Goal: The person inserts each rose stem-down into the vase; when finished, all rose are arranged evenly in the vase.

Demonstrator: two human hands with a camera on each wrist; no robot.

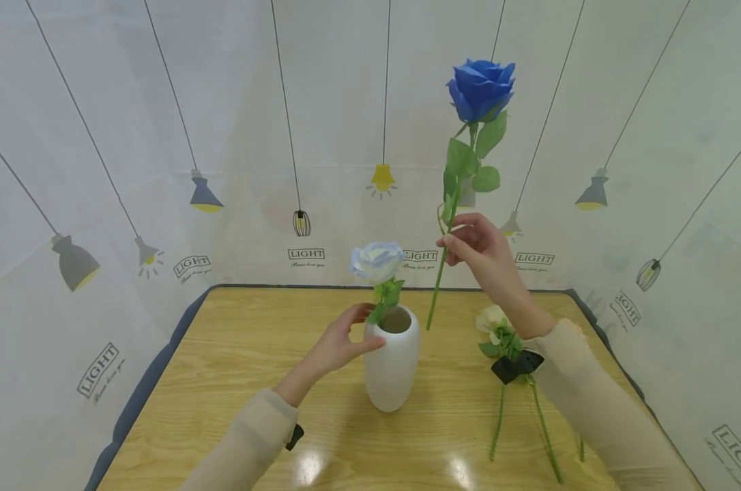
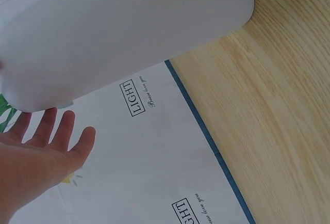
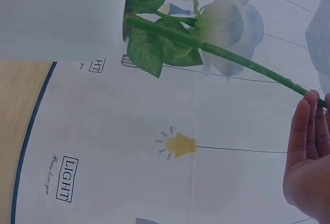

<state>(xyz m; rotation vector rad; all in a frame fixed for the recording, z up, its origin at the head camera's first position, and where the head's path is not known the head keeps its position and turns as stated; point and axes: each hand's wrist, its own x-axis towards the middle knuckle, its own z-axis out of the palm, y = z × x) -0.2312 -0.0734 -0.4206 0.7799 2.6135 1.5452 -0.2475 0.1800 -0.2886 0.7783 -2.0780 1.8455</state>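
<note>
In the head view my right hand pinches the green stem of a blue artificial rose between thumb and fingertips. The rose is held up high, bloom on top, its stem end slanting down right of the vase. A tall white vase stands upright on the table, holding a pale blue-and-white rose. My left hand grips the vase near its rim, thumb at the front and fingers on the left side. The left wrist view shows fingertips right at the vase wall. In the right wrist view the stem crosses before the pale rose.
Right of the vase, a cream rose and further green stems lie on the wooden table, partly covered by my right forearm and a black wrist device. A light curtain printed with lamps surrounds the table.
</note>
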